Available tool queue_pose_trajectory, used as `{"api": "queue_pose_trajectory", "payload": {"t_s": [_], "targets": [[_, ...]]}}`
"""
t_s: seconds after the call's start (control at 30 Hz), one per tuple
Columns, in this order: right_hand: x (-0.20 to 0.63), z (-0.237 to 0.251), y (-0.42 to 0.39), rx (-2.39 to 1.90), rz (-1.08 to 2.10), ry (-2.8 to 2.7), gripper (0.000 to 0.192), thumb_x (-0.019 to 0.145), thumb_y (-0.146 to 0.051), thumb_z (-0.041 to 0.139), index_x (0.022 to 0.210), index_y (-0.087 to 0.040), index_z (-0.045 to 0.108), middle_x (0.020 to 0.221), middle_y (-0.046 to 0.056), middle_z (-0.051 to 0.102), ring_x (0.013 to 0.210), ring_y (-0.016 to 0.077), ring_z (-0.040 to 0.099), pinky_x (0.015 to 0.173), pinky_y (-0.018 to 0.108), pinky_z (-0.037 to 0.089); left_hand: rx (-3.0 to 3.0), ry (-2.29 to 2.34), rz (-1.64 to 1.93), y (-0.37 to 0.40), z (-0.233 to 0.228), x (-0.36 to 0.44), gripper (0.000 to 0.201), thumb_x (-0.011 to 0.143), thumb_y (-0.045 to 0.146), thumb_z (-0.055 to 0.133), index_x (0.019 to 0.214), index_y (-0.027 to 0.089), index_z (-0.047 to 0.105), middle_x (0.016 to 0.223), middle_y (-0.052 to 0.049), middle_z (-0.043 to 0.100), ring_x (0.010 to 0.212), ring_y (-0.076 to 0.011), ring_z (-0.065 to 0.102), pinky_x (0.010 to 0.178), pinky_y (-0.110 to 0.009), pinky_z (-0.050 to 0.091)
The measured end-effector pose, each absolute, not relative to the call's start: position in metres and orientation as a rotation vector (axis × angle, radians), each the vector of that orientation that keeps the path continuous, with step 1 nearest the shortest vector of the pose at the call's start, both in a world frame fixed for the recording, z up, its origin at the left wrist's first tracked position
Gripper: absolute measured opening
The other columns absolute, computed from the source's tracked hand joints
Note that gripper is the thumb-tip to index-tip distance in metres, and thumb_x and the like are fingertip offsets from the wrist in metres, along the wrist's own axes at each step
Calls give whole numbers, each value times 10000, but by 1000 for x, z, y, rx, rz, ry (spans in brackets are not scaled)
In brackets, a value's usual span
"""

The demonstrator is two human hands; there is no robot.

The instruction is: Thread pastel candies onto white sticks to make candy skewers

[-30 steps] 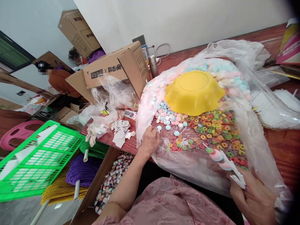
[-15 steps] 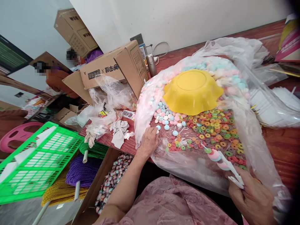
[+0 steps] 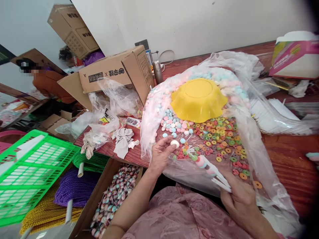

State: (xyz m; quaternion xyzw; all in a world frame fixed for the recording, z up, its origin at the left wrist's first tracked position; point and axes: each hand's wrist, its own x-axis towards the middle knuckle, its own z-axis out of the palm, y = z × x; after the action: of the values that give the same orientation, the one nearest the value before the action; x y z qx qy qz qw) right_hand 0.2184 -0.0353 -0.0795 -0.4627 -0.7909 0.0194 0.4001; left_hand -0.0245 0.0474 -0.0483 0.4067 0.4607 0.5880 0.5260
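My left hand [image 3: 159,155] pinches a white oval candy [image 3: 174,144] between thumb and fingertips, over the plastic sheeting. My right hand [image 3: 240,192] is closed round several white sticks [image 3: 220,181]. Pink and blue candies [image 3: 201,162], with a green ring at the tip, are threaded at their far end, pointing toward my left hand. Beyond the hands lie loose pink, white and blue oval candies [image 3: 173,124] and many coloured ring-shaped gummies [image 3: 221,141]. An upturned yellow bowl [image 3: 199,99] sits over part of the pile.
Clear plastic sheeting [image 3: 264,166] surrounds the candies. At left are an open cardboard box [image 3: 107,73], a crumpled cloth [image 3: 123,141] and a green basket [image 3: 32,176]. Below the table edge, a carton holds threaded candies [image 3: 114,199]. Two people sit farther back.
My left hand has lifted from the sheet's left edge and moved right, now showing a white candy. My right hand has brought the threaded sticks left, closer to it.
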Motion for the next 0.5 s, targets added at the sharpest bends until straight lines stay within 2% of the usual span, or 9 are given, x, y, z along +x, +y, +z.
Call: {"api": "queue_pose_trajectory", "payload": {"t_s": [0.17, 0.27, 0.4, 0.5], "targets": [[201, -73, -34, -1240, 169, -1984, 470, 757, -22, 384, 1160, -177, 570, 913, 70, 728, 691, 178, 690, 599, 263, 512, 829, 932, 1414, 37, -38, -10, 432, 626, 322, 890, 1005, 172, 750, 863, -32, 763, 626, -129, 694, 576, -254, 603], [203, -75, -36, -1280, 208, -1984, 449, 766, -38, 384, 1148, -173, 576, 952, 81, 731, 691, 178, 688, 587, 266, 506, 869, 918, 1408, 33, -42, -6, 432, 633, 328, 888, 1012, 175, 748, 850, -29, 764, 657, -138, 700, 620, -274, 620], [204, -77, -39, -1282, 222, -1995, 422, 774, -36, 389, 1131, -169, 570, 846, 56, 722, 655, 178, 683, 567, 266, 504, 1129, 1002, 1431, 28, -50, -6, 381, 727, 346, 828, 1061, 184, 741, 893, -40, 763, 733, -164, 713, 687, -306, 630], [201, -75, -42, -1285, 178, -2005, 414, 789, -37, 388, 1140, -161, 571, 878, 74, 733, 678, 189, 696, 573, 276, 512, 1555, 1104, 1476, 27, -49, -10, 265, 823, 276, 742, 1074, 190, 740, 987, -70, 763, 866, -193, 724, 793, -326, 619]]}}
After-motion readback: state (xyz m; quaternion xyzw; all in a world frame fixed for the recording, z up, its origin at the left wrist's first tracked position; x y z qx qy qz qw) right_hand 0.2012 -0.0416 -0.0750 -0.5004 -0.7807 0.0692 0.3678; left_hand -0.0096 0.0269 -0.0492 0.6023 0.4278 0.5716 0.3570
